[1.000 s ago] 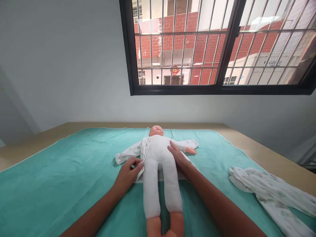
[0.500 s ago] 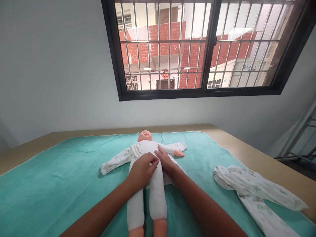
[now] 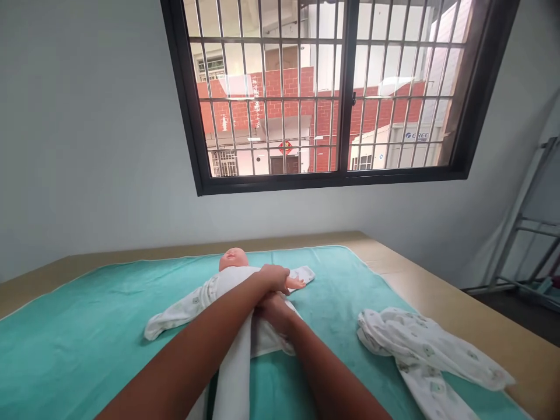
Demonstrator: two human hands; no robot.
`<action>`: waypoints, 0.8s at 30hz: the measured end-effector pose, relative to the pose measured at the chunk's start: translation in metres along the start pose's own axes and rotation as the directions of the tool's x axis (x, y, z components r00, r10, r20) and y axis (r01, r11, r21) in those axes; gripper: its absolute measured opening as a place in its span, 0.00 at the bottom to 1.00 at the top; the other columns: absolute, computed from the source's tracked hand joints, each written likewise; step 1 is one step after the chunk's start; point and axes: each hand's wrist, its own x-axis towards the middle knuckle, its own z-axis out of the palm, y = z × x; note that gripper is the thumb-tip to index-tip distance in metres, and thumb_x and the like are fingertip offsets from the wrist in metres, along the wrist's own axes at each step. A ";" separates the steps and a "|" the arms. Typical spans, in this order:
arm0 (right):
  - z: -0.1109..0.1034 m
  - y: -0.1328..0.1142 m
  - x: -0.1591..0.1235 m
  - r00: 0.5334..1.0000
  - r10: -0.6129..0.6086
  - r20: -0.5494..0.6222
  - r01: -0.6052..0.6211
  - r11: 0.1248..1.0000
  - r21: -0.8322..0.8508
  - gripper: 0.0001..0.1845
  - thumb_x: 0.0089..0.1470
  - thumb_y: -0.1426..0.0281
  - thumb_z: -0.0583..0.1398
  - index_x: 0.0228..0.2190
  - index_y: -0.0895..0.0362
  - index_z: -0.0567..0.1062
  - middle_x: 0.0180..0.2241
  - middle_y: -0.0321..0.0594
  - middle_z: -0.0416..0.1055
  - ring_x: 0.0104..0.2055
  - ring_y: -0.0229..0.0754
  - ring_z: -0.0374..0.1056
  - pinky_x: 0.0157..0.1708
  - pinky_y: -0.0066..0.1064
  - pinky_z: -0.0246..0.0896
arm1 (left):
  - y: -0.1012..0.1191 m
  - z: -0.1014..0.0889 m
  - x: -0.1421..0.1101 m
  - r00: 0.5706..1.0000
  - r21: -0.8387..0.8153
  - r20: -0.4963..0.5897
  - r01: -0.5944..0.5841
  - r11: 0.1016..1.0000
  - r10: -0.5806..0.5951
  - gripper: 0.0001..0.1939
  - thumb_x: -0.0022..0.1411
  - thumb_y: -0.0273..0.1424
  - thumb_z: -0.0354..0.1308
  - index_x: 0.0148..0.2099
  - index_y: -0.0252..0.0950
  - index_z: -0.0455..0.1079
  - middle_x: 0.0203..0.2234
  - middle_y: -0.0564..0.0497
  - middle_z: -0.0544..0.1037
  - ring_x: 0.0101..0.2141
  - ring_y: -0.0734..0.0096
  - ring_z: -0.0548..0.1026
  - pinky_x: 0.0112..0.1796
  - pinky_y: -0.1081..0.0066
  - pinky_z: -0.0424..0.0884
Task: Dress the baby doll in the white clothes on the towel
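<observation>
Your left hand [image 3: 275, 279] at the forearm of the baby doll [image 3: 234, 277] | your right hand [image 3: 273, 309] just nearer you | either grip: can't tell (fingers hidden) | patterned trousers [image 3: 429, 344] right of both

The left hand [image 3: 275, 279] has crossed the doll [image 3: 233, 279] toward its pink hand [image 3: 297, 283], overlapping the right hand [image 3: 272, 310].

The sheet [image 3: 87, 326] is blue-green with a white edge. The doll [image 3: 234, 379] is white, its head [image 3: 234, 258] at eight o'clock pink. The shirt [image 3: 184, 313] and the pants [image 3: 431, 341] at four o'clock are white with little greeny-grey marks. The window frame [image 3: 347, 87] is black
</observation>
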 end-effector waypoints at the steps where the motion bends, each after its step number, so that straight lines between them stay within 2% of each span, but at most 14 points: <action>1: 0.001 -0.001 0.000 1.000 -0.010 0.008 0.010 1.000 -0.027 0.18 0.60 0.64 0.58 0.50 0.56 0.70 0.48 0.41 0.71 0.47 0.46 0.69 0.46 0.41 0.67 | -0.004 -0.002 0.001 1.000 0.006 -0.003 0.009 1.000 -0.009 0.19 0.40 0.44 0.68 0.34 0.41 0.73 0.29 0.48 0.79 0.33 0.56 0.76 0.37 0.63 0.69; 4: 0.008 -0.001 0.002 1.000 -0.024 -0.011 0.022 0.990 -0.136 0.22 0.53 0.75 0.56 0.51 0.55 0.69 0.43 0.40 0.74 0.43 0.46 0.71 0.39 0.36 0.67 | -0.018 -0.013 -0.005 0.994 0.001 -0.100 0.035 0.999 -0.035 0.14 0.50 0.41 0.61 0.38 0.41 0.71 0.31 0.48 0.78 0.33 0.58 0.76 0.34 0.67 0.67; 6: 0.012 0.000 0.002 0.998 -0.035 -0.053 0.021 0.971 -0.237 0.22 0.48 0.78 0.55 0.47 0.57 0.71 0.43 0.43 0.73 0.43 0.47 0.70 0.41 0.36 0.65 | -0.025 -0.019 -0.013 0.983 -0.018 -0.176 0.040 0.999 -0.043 0.11 0.55 0.36 0.56 0.41 0.40 0.70 0.32 0.49 0.78 0.33 0.60 0.76 0.33 0.68 0.65; 8: 0.014 0.001 -0.001 0.993 -0.058 -0.098 0.021 0.940 -0.342 0.20 0.46 0.78 0.56 0.43 0.57 0.72 0.48 0.47 0.70 0.48 0.50 0.67 0.48 0.40 0.60 | -0.027 -0.022 -0.022 0.974 -0.038 -0.220 0.035 0.999 -0.043 0.10 0.56 0.35 0.53 0.40 0.40 0.70 0.31 0.50 0.77 0.32 0.62 0.75 0.31 0.69 0.63; 10: 0.011 0.002 -0.003 0.987 -0.075 -0.140 0.009 0.906 -0.423 0.17 0.45 0.77 0.59 0.40 0.56 0.74 0.52 0.50 0.67 0.56 0.56 0.59 0.55 0.46 0.50 | -0.027 -0.022 -0.030 0.968 -0.052 -0.249 0.025 0.998 -0.037 0.09 0.57 0.34 0.52 0.39 0.40 0.70 0.29 0.50 0.77 0.30 0.64 0.74 0.30 0.70 0.62; 12: 0.005 0.004 -0.004 0.981 -0.064 -0.182 -0.027 0.889 -0.458 0.12 0.42 0.75 0.62 0.34 0.57 0.74 0.50 0.51 0.68 0.58 0.60 0.54 0.57 0.50 0.43 | -0.025 -0.020 -0.037 0.962 -0.058 -0.271 0.016 0.998 -0.031 0.08 0.58 0.35 0.52 0.38 0.40 0.69 0.29 0.51 0.76 0.30 0.65 0.74 0.30 0.70 0.61; 14: -0.005 0.007 -0.001 0.973 -0.031 -0.230 -0.076 0.894 -0.441 0.07 0.40 0.73 0.64 0.27 0.57 0.73 0.44 0.50 0.71 0.55 0.61 0.57 0.55 0.50 0.43 | -0.024 -0.018 -0.041 0.957 -0.059 -0.289 0.014 0.998 -0.030 0.07 0.57 0.35 0.53 0.38 0.40 0.68 0.30 0.51 0.77 0.30 0.66 0.74 0.30 0.70 0.61; 15: -0.011 0.008 0.001 0.967 -0.010 -0.254 -0.099 0.905 -0.413 0.05 0.41 0.73 0.64 0.24 0.57 0.72 0.40 0.49 0.72 0.53 0.60 0.59 0.54 0.49 0.45 | -0.025 -0.017 -0.043 0.955 -0.059 -0.296 0.016 0.998 -0.033 0.07 0.57 0.35 0.54 0.38 0.40 0.67 0.30 0.51 0.77 0.30 0.66 0.74 0.30 0.71 0.60; 18: -0.035 0.011 0.012 0.938 0.065 -0.340 -0.157 0.955 -0.250 0.10 0.45 0.69 0.62 0.18 0.56 0.67 0.30 0.44 0.71 0.45 0.53 0.65 0.48 0.42 0.53 | -0.026 -0.017 -0.047 0.950 -0.053 -0.311 0.023 0.998 -0.038 0.08 0.58 0.36 0.53 0.39 0.41 0.66 0.31 0.51 0.76 0.31 0.65 0.74 0.30 0.71 0.60; 21: -0.063 0.009 0.021 0.902 0.155 -0.403 -0.156 0.987 0.032 0.10 0.50 0.65 0.58 0.21 0.55 0.67 0.26 0.39 0.71 0.37 0.47 0.67 0.38 0.35 0.58 | -0.026 -0.016 -0.048 0.952 -0.043 -0.306 0.020 0.999 -0.032 0.07 0.59 0.36 0.53 0.38 0.40 0.66 0.30 0.51 0.76 0.31 0.65 0.74 0.30 0.71 0.61; 24: -0.086 0.001 0.024 0.896 0.234 -0.379 -0.080 0.922 0.380 0.12 0.51 0.59 0.58 0.26 0.55 0.69 0.24 0.37 0.72 0.31 0.44 0.68 0.32 0.33 0.60 | -0.025 -0.013 -0.045 0.959 -0.038 -0.282 0.023 0.999 -0.033 0.05 0.58 0.33 0.56 0.36 0.39 0.67 0.28 0.51 0.75 0.31 0.64 0.74 0.32 0.70 0.63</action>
